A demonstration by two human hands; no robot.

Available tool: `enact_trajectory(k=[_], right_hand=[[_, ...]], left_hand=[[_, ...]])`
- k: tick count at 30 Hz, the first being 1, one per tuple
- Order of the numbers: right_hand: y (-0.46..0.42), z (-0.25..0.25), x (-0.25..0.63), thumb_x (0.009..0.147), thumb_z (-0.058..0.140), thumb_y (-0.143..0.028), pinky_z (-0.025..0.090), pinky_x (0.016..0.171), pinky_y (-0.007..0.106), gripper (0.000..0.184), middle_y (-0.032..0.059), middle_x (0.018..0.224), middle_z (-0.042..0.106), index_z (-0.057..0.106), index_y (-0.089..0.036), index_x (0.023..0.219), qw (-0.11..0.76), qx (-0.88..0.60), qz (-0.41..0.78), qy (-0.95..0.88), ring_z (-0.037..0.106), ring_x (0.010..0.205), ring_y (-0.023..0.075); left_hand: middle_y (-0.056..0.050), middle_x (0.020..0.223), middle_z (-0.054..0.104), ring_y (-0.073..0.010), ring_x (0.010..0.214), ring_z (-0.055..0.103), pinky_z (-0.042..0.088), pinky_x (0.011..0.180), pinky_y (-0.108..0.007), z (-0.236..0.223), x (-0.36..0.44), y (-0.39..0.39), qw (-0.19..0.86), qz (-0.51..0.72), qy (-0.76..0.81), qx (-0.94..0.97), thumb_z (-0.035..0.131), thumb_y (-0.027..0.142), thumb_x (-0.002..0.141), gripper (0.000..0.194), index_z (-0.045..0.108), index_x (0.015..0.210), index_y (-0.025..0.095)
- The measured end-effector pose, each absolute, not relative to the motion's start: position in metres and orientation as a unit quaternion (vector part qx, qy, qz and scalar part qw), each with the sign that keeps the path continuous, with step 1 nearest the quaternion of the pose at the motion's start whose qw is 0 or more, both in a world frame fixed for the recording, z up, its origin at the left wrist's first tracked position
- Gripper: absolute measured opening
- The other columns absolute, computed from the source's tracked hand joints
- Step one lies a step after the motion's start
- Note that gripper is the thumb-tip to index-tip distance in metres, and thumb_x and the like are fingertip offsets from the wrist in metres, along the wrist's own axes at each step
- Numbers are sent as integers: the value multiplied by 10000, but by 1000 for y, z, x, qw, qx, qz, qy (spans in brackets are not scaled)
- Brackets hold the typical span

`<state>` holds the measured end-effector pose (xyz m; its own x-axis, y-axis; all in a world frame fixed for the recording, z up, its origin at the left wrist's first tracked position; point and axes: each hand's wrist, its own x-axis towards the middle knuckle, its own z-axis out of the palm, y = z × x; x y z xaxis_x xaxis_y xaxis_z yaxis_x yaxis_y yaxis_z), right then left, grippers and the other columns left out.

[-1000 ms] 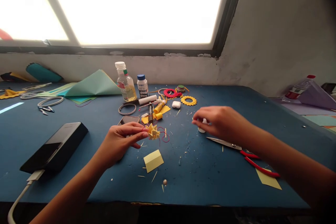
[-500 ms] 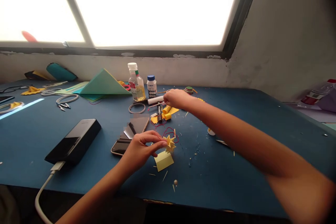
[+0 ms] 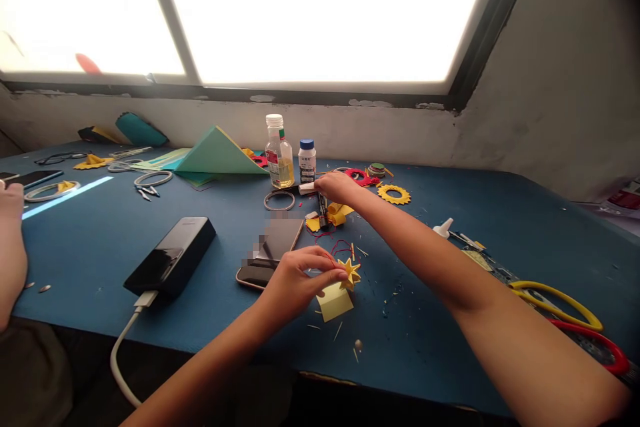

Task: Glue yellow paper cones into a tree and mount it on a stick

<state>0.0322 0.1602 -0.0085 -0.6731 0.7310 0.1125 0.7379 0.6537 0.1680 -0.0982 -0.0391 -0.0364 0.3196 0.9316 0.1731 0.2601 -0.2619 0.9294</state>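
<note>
My left hand (image 3: 310, 273) pinches a small yellow folded-paper star (image 3: 349, 273) between thumb and fingers, with dark red thread (image 3: 343, 247) beside it. Below the star lies a creased pale yellow paper piece (image 3: 336, 303). My right hand (image 3: 337, 187) reaches across to the back of the table, its fingers closed round the right end of a white tube (image 3: 307, 189). Under that hand are a black marker-like stick (image 3: 323, 210) and yellow paper rolls (image 3: 339, 213). The fingertips are partly hidden.
A bottle of yellowish liquid (image 3: 280, 160) and a blue-capped bottle (image 3: 307, 161) stand behind. Phones (image 3: 273, 247) and a power bank (image 3: 173, 253) with a cable lie left. Red (image 3: 600, 343) and yellow handles (image 3: 560, 300) lie right. Another person's arm (image 3: 11, 253) shows at the left edge.
My right hand has moved left and away from me, from a white nozzle to the white tube. The left hand keeps the paper star. The view has turned left.
</note>
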Motion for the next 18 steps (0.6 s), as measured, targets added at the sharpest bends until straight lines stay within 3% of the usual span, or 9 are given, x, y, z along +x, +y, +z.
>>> enact_trajectory(k=[9, 14, 18], right_hand=[[135, 35, 48, 1009, 257, -315, 379, 695, 279, 366, 130, 1098, 668, 546, -165, 1176, 118, -446, -106, -881, 634, 925, 226], [134, 38, 64, 978, 349, -237, 382, 716, 283, 295, 137, 1092, 673, 522, -171, 1207, 101, -462, -106, -875, 630, 946, 228], [138, 26, 75, 912, 451, -192, 396, 711, 300, 233, 169, 1010, 695, 576, -133, 1099, 68, -468, -82, -877, 648, 895, 255]], left_hand=[[-64, 814, 669, -155, 713, 625, 521, 566, -228, -33, -98, -38, 404, 411, 438, 690, 703, 389, 759, 237, 758, 750, 159], [-68, 804, 665, -152, 694, 616, 513, 541, -225, -33, -98, -38, 401, 408, 440, 692, 699, 401, 759, 259, 754, 746, 148], [-72, 809, 666, -154, 689, 614, 511, 531, -225, -32, -97, -37, 394, 400, 444, 698, 698, 413, 755, 266, 754, 741, 153]])
